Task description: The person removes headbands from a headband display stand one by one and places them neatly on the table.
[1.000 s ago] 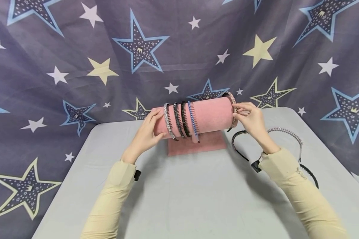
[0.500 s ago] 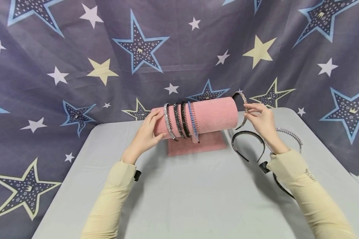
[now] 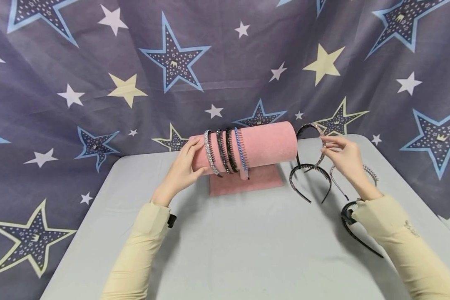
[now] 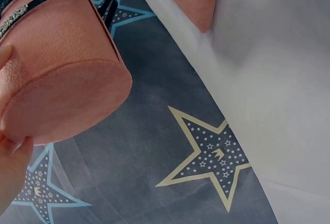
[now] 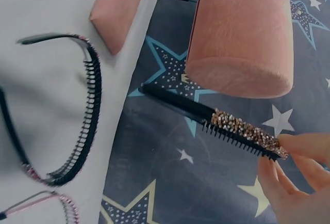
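Observation:
A pink velvety headband stand (image 3: pixel 271 143), a roll on a flat base, stands at the back of the table. My left hand (image 3: pixel 180 173) grips the roll's left end, thumb in front and fingers over the top. Four-square along the roll's left half sit a silver headband (image 3: pixel 210 152), two black sparkly headbands (image 3: pixel 231 151) and a blue one (image 3: pixel 241 148). Off the roll's right end, my right hand (image 3: pixel 346 162) pinches a toothed black headband with rose-gold glitter (image 5: pixel 245 131) between thumb and fingers. The held headband is apart from the roll in the right wrist view.
On the table's right side lie a black toothed headband (image 3: pixel 311 167), a pale beaded one (image 3: pixel 371 173) partly behind my right hand, and another black one (image 3: pixel 361 240) partly under the right sleeve. A star-patterned curtain (image 3: pixel 225 54) hangs behind the table.
My right hand has drawn the glitter headband off to the right, from around the roll's right end to beside it. The left hand has kept its hold on the roll.

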A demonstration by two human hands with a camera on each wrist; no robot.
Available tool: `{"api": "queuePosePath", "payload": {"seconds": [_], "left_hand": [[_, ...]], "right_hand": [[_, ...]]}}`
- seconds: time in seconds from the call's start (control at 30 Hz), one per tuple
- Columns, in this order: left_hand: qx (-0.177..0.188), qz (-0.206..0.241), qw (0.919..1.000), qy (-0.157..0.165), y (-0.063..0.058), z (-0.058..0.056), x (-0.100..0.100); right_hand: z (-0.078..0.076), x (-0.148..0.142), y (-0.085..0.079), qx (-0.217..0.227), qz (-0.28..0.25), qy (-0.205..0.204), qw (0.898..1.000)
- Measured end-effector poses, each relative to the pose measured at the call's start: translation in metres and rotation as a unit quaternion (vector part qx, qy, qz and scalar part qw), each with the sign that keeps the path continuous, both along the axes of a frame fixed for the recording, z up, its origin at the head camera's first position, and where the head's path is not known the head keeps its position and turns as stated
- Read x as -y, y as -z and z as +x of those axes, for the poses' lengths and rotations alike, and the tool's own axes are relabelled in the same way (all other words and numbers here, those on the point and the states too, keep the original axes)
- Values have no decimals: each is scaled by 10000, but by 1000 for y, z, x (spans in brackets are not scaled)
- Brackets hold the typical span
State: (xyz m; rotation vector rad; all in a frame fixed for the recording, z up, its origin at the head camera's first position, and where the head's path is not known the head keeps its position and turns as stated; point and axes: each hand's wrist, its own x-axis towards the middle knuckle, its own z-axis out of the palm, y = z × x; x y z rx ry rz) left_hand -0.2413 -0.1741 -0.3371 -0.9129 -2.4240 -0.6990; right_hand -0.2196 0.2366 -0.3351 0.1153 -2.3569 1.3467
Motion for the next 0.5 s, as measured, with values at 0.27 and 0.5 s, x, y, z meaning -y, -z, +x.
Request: {"api": "queuePosePath", "payload": {"seconds": [0.27,0.5], "left_hand": [[-68,-19,10000,45,0,0,0],[-107,12,9999,71,2,-2,1]], "right_hand": [[13,-29,10,826,-285,-341,9956],[22,-49,19,1338,-515,-759,9868]]}}
